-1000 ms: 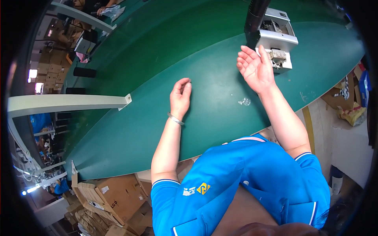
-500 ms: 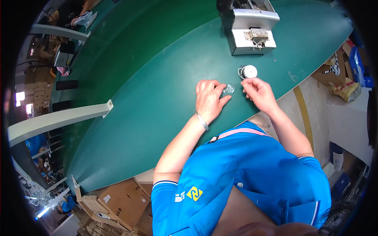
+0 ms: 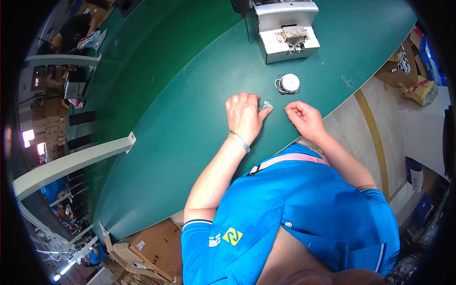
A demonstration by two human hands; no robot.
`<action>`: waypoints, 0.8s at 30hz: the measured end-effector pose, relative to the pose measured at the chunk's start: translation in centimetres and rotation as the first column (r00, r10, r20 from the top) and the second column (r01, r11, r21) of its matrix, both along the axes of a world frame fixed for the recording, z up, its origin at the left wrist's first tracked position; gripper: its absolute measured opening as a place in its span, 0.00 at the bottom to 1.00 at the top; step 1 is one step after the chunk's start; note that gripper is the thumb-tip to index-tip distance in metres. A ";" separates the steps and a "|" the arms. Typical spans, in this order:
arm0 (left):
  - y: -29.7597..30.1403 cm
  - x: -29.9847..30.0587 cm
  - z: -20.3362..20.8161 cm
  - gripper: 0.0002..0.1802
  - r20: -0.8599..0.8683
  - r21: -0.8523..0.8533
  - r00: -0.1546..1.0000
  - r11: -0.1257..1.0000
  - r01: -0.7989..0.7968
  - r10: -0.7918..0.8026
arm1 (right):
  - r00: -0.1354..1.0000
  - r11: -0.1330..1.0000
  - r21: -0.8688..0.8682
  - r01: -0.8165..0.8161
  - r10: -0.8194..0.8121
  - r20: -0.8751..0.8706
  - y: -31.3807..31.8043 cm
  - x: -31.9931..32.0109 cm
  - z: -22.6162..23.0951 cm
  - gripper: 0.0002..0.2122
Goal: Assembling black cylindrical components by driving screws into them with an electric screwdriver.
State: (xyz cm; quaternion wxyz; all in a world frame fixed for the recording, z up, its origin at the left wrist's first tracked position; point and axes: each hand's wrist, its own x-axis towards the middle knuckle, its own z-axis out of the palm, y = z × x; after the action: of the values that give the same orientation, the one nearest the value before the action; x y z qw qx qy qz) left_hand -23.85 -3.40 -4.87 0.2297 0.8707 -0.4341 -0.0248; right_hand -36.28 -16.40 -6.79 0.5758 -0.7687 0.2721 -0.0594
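My left hand (image 3: 244, 115) rests on the green tabletop, back up, with its fingers curled. A small crumpled piece of clear plastic (image 3: 267, 104) lies between its index finger and thumb, partly hidden by them. To the right, my right hand (image 3: 305, 118) is held near the front edge with thumb and fingertips pinched together. Whether something tiny is between them is too small to tell. Beyond both hands sits a round white-topped device (image 3: 290, 83) on a dark square base, with a white cable looped at its left side. Neither hand touches it.
A grey-and-white bench machine (image 3: 289, 40) with a metal fixture stands at the far side of the green table (image 3: 190, 128). A pale metal bracket (image 3: 76, 164) reaches the table's left part. Cardboard boxes (image 3: 161, 247) are below the left front edge. Another person's arm shows at upper left.
My left hand has curled its fingers and shifted slightly left with the plastic. My right hand has drawn back from the round white device. The whole view has shifted a little.
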 end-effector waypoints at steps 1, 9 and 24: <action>0.0 -0.3 -0.1 0.09 -0.008 0.000 1.000 1.000 -0.029 0.029 | 1.000 1.000 -0.015 0.004 -0.004 0.014 0.1 0.0 0.1 0.04; -0.3 -0.2 -0.6 0.06 -0.111 -0.026 0.989 0.994 -0.105 0.101 | 0.998 0.999 -0.033 -0.001 0.004 0.067 0.0 0.2 -0.1 0.04; -0.3 -2.6 2.9 0.04 -0.712 -0.226 0.696 0.968 -0.106 -0.090 | 0.973 0.865 0.495 -0.083 -0.037 0.227 0.1 -0.4 0.7 0.03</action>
State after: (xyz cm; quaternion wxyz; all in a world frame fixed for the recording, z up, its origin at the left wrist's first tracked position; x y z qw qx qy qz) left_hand -26.48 -3.65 -1.92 0.4886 0.7577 -0.3057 -0.3063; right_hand -36.65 -16.33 -6.14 0.7836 -0.5839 0.2009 -0.0680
